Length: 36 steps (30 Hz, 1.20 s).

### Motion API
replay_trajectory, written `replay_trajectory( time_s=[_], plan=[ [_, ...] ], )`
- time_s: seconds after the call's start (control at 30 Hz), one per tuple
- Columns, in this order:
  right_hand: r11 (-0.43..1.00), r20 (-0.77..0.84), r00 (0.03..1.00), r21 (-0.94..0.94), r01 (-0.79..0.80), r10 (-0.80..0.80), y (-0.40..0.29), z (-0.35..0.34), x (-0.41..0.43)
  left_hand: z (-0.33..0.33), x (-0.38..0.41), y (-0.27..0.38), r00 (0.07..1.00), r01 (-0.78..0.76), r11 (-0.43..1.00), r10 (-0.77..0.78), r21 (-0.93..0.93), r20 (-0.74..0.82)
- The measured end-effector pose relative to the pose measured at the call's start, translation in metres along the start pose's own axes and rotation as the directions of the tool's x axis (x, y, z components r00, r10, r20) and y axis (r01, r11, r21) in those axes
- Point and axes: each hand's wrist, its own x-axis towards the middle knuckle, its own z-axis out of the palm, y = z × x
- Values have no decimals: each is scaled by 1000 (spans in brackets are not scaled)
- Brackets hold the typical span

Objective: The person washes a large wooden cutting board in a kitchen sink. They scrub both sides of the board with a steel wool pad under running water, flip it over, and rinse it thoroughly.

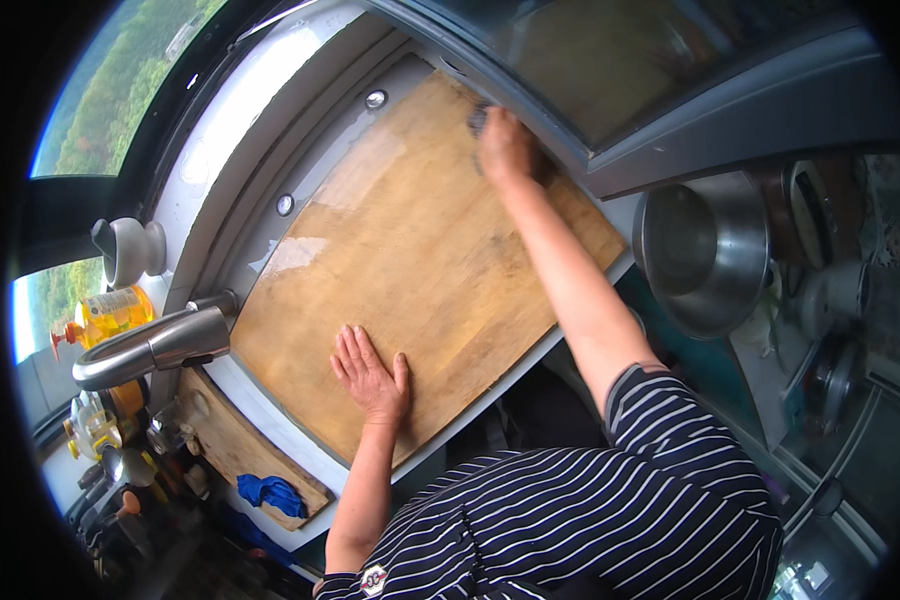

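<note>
A large wooden board (420, 247) lies before me, its surface wet in places and shining near the window side. My left hand (371, 379) rests flat on its near left part, fingers spread, holding nothing. At the far right edge of the board, my right hand (506, 150) is closed on a dark grey scouring pad (478, 120) pressed to the wood. The hand is slightly blurred and covers most of the pad.
A steel faucet (157, 349) juts in at the left, beside a yellow soap bottle (116, 313) and a stone mortar (131, 247). A blue cloth (270, 495) lies on a smaller wooden board (229, 442). Rightward stand a steel bowl (701, 251) and a dark-framed glass panel (592, 90).
</note>
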Motion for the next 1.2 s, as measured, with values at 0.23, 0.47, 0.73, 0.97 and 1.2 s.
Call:
replay_trajectory(
  time_s=[0.23, 0.47, 0.73, 0.97, 1.2],
  plan=[
    [980, 221, 960, 132, 147, -173, 16, -92, -44, -11, -15, -13, 995, 93, 995, -94, 20, 34],
    [980, 276, 941, 68, 185, -197, -48, -15, 17, -8, -9, -8, 997, 72, 997, -72, -3, 40],
    [930, 287, 896, -41, 365, -339, -41, -40, -8, -8, -14, -13, 996, 87, 996, -86, -28, 18],
    [904, 219, 929, -247, 349, -298, -93, 25, 51, -10, 1, -6, 997, 63, 996, -60, -65, 41],
    [905, 346, 891, -197, 377, -295, -72, -24, 9, -11, -11, -13, 995, 104, 992, -102, -75, 20]
  ],
)
